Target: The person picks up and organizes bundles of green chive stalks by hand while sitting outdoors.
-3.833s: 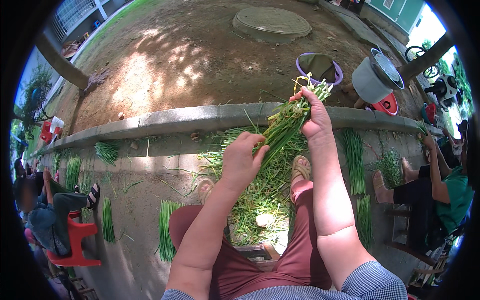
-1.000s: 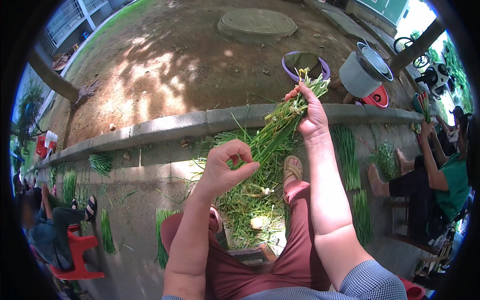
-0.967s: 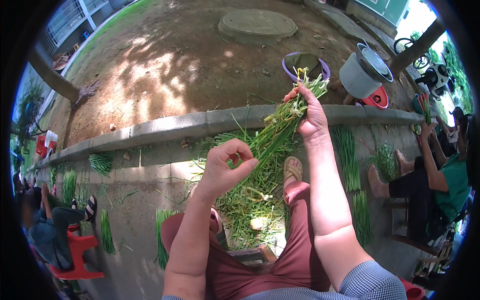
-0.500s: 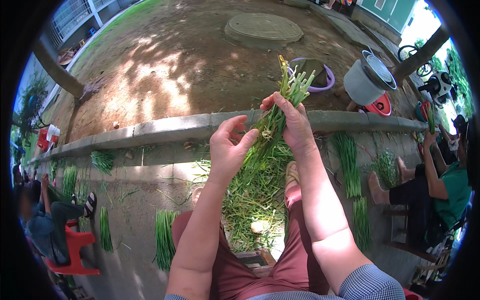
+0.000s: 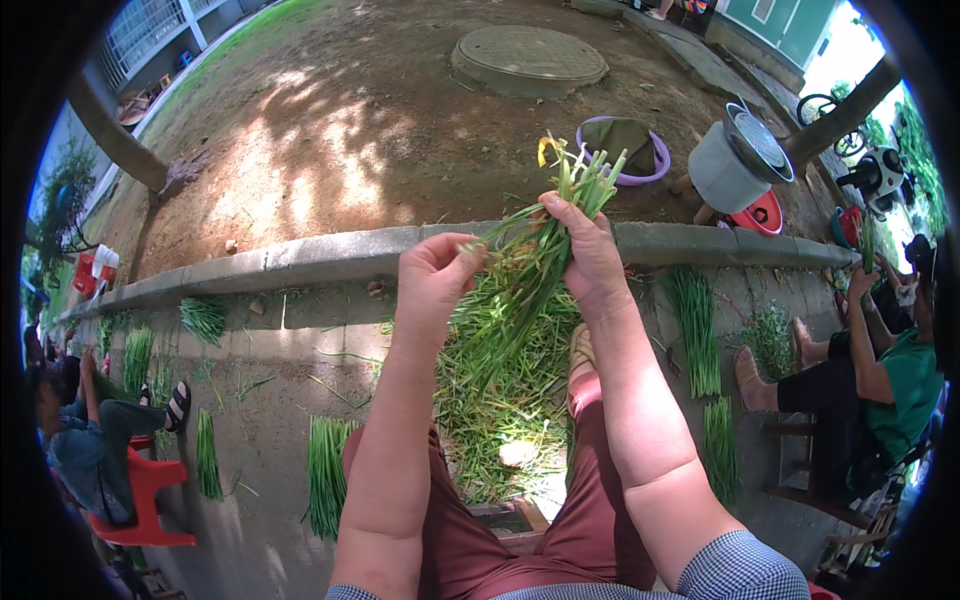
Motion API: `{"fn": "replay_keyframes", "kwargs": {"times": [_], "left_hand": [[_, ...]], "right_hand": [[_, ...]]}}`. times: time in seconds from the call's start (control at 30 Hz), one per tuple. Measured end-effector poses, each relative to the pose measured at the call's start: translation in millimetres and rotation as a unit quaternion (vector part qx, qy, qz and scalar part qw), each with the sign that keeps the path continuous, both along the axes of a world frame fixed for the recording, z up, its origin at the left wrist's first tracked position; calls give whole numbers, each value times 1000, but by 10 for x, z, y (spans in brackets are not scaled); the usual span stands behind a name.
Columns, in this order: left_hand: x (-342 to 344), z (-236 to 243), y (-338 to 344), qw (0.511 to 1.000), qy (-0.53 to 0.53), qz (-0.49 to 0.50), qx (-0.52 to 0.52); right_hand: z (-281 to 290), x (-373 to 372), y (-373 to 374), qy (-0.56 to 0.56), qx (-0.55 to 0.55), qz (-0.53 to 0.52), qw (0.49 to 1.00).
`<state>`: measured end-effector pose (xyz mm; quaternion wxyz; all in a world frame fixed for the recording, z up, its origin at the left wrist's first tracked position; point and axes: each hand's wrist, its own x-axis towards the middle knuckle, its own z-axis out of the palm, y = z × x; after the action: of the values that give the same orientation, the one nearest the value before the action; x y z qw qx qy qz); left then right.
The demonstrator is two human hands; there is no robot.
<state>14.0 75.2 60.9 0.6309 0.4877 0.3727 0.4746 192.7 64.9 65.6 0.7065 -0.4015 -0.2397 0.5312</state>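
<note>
While the right hand [image 5: 596, 250] grips the bunch of green stalks [image 5: 538, 275] near its pale ends, the left hand [image 5: 435, 277] sits just left of it, thumb and finger pinched on a blurred pale wisp [image 5: 473, 247]. Long, thin and yellow-flecked, the stalks slant down over a matted heap of green scraps [image 5: 480, 430], near a rough concrete kerb [image 5: 335, 250].

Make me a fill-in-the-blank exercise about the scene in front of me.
1. The right hand grips chive-like stalks that are mostly ____ in color.
2. The nearest plastic stool on the left is ____ in color.
3. A raised concrete ____ separates the brown soil from the pavement.

Missing words: green; red; curb.
</note>
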Motion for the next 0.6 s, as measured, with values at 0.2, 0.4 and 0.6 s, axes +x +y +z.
{"fn": "replay_keyframes", "kwargs": {"times": [0.2,0.4,0.6], "left_hand": [[-181,-77,71,996,-71,-22,-41],[-269,-64,88,995,-73,31,-59],[-437,-34,172,985,-101,134,-43]], "right_hand": [[-61,151,8,24,1,-5,1000],[-167,280,63,30,-21,-20,999],[-148,302,57,-73,-15,-88,993]]}}
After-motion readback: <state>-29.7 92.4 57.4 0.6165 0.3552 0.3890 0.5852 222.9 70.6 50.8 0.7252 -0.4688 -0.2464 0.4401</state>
